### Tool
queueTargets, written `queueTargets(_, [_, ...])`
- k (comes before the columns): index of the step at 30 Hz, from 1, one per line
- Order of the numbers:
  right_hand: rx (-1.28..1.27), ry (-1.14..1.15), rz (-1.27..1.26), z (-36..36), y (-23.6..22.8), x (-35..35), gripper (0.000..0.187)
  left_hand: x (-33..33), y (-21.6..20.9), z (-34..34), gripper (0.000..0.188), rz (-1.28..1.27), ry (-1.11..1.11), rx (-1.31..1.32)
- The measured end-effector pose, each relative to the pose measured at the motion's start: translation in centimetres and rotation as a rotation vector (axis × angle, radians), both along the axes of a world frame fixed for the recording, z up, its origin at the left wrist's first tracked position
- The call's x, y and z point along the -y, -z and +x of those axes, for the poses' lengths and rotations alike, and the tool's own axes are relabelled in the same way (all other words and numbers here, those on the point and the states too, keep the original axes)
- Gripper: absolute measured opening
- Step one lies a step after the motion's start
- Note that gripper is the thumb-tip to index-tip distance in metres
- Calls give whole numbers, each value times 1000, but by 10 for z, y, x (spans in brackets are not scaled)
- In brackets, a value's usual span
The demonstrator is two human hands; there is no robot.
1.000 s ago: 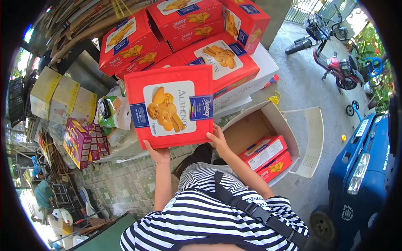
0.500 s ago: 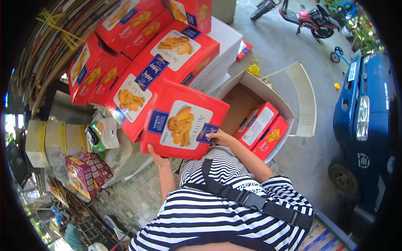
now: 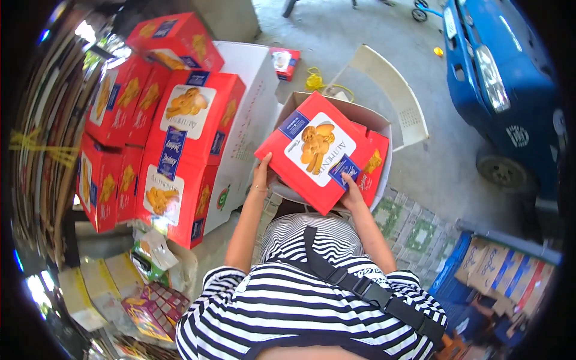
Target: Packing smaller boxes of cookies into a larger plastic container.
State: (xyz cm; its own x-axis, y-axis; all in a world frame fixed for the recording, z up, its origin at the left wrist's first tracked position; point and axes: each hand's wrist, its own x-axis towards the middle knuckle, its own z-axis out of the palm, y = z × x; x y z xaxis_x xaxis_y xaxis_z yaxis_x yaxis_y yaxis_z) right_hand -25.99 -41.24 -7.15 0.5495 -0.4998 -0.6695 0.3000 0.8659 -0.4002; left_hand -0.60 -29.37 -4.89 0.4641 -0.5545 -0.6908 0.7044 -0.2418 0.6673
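Note:
Between my two hands is a red biscuit box [image 3: 315,150] with a cookie picture and dark blue labels, tilted so one corner points toward me. My left hand [image 3: 262,171] grips its left edge. My right hand [image 3: 353,195] closes on the near right edge, thumb on top over a blue label. Beneath the held box is an open carton [image 3: 386,165], largely covered by it. Inside the carton, another red biscuit box [image 3: 376,157] shows at the right side; the rest of the contents is hidden.
To my left, several red biscuit boxes [image 3: 195,135] are stacked beside a white carton [image 3: 245,108]. A pale plastic chair [image 3: 396,90] stands behind the open carton, near yellow string [image 3: 314,79] and a small red box [image 3: 285,63]. A blue vehicle [image 3: 510,78] is at the far right.
The held biscuit box has moved from beside the stack to above the open carton and has turned. My view has swung right, and both hands have kept their grip.

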Motion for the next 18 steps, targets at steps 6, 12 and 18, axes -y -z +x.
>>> queueTargets(6, [-449,357,-383,-26,-11,1,46,22,73,-53,55,55,303,-167])
queueTargets(12, [-680,397,-600,-36,-11,-5,63,31,30,-76,50,245,679,-105])
queueTargets(18, [-895,345,-798,-15,-20,-7,81,19,47,-40,44,304,716,-58])
